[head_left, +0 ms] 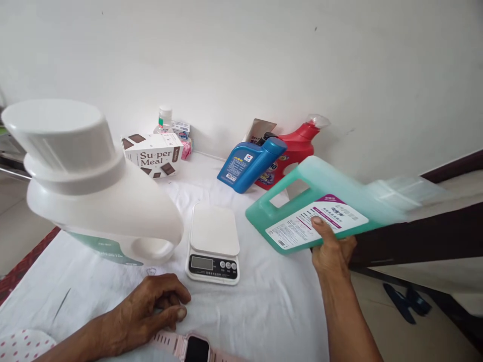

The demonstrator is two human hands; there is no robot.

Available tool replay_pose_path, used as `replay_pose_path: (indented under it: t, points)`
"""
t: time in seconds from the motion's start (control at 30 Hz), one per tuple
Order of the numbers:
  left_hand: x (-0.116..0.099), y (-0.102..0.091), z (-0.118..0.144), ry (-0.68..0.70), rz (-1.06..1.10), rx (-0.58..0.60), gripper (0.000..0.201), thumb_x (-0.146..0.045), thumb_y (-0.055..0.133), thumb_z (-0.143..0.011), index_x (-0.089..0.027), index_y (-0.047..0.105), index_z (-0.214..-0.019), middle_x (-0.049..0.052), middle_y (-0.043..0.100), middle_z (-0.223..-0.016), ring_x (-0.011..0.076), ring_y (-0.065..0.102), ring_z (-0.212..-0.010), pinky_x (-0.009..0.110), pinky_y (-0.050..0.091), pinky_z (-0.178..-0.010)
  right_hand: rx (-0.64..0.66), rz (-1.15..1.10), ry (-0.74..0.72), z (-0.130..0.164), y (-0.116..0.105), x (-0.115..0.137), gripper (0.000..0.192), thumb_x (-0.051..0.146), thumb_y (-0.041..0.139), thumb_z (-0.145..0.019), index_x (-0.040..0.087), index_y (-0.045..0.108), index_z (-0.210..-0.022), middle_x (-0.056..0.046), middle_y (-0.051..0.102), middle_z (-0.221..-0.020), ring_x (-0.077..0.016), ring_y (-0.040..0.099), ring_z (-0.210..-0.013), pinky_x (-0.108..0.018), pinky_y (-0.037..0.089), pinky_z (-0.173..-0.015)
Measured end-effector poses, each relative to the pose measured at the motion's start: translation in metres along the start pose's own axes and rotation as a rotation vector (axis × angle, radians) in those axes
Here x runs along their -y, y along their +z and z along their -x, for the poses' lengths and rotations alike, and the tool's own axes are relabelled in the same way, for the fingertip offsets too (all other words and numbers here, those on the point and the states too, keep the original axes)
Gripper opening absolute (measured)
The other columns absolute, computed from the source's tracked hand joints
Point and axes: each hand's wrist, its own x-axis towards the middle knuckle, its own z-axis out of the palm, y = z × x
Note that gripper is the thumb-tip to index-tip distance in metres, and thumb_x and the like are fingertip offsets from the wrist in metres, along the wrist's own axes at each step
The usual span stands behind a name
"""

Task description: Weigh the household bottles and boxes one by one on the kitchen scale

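My right hand point(332, 249) grips a teal detergent jug point(320, 201) from below and holds it tilted in the air, its clear cap pointing right, to the right of a small white kitchen scale point(214, 242). Nothing lies on the scale's platform. My left hand point(151, 306) rests on the white cloth point(264, 311) with fingers curled and holds nothing; a pink smartwatch point(188, 347) lies just in front of it. A big white detergent bottle point(94, 186) with a wide cap stands close on the left.
At the back by the wall sit a "Su-per Meal" box point(153, 153), a small clear bottle point(165, 119), a blue jug point(251, 163) and a red detergent bottle point(298, 146). The cloth's right edge drops to the floor, where dark sandals point(405, 299) lie.
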Motion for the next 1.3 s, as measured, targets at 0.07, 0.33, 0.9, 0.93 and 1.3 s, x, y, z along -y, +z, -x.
replay_pose_path:
  t: [0.07, 0.33, 0.9, 0.93, 1.3]
  points:
    - [0.003, 0.0, 0.0, -0.006, -0.012, 0.001, 0.032, -0.05, 0.063, -0.098, -0.021, 0.069, -0.111, 0.004, 0.066, -0.094, 0.0167, 0.063, -0.084, 0.028, 0.055, -0.077, 0.156, -0.006, 0.127, -0.022, -0.007, 0.001, 0.046, 0.03, 0.094, -0.053, 0.021, 0.072, -0.092, -0.008, 0.075, -0.104, -0.0314, 0.069, -0.108, -0.045, 0.057, -0.09]
    - [-0.001, 0.001, 0.001, 0.021, -0.023, 0.0, 0.03, -0.048, 0.063, -0.099, -0.02, 0.069, -0.109, 0.002, 0.065, -0.09, 0.0146, 0.061, -0.078, 0.026, 0.052, -0.074, 0.445, 0.222, 0.496, -0.066, -0.018, 0.015, 0.054, 0.026, 0.098, -0.053, 0.018, 0.073, -0.1, -0.012, 0.075, -0.103, -0.0298, 0.071, -0.098, -0.04, 0.058, -0.074]
    - [0.002, 0.003, 0.003, -0.01, -0.029, -0.018, 0.035, -0.053, 0.063, -0.097, -0.021, 0.07, -0.11, 0.004, 0.067, -0.097, 0.0141, 0.06, -0.077, 0.028, 0.055, -0.077, 0.467, 0.33, 0.343, -0.079, -0.033, -0.033, 0.061, 0.046, 0.1, -0.058, 0.028, 0.072, -0.109, -0.004, 0.073, -0.119, -0.0268, 0.07, -0.114, -0.038, 0.065, -0.09]
    - [0.001, 0.003, 0.003, -0.014, -0.027, -0.023, 0.035, -0.054, 0.063, -0.097, -0.022, 0.07, -0.11, 0.004, 0.067, -0.097, 0.014, 0.06, -0.077, 0.028, 0.055, -0.077, 0.455, 0.308, 0.362, -0.08, -0.027, -0.035, 0.061, 0.045, 0.099, -0.058, 0.028, 0.071, -0.109, -0.004, 0.073, -0.119, -0.0269, 0.072, -0.112, -0.037, 0.067, -0.088]
    - [-0.007, 0.005, 0.001, -0.042, -0.007, -0.05, 0.041, -0.059, 0.064, -0.095, -0.021, 0.071, -0.108, 0.002, 0.067, -0.087, 0.0134, 0.061, -0.072, 0.029, 0.055, -0.08, 0.277, 0.068, 0.385, -0.124, 0.035, -0.048, 0.047, 0.04, 0.099, -0.055, 0.023, 0.072, -0.091, -0.003, 0.079, -0.088, -0.0251, 0.076, -0.079, -0.035, 0.069, -0.064]
